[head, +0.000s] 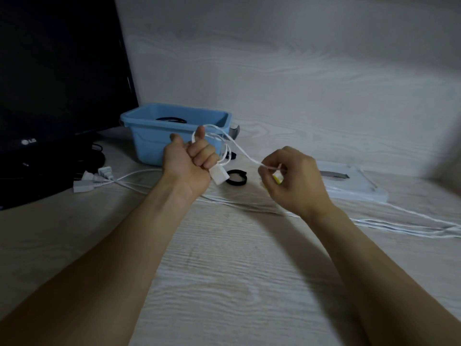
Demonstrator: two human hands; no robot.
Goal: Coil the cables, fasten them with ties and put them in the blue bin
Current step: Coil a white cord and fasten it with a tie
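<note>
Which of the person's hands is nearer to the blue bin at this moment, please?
Left. The left hand, gripping the white cable, overlaps the blue bin's front; the right hand is off to its right.

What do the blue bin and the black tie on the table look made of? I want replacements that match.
The blue bin looks like moulded plastic with a smooth, slightly glossy finish: uniform colour, rounded rim and ribbed wall. The black tie lying as a loop on the table looks like matte fabric strap, possibly hook-and-loop; it is too blurred to be sure.
</note>
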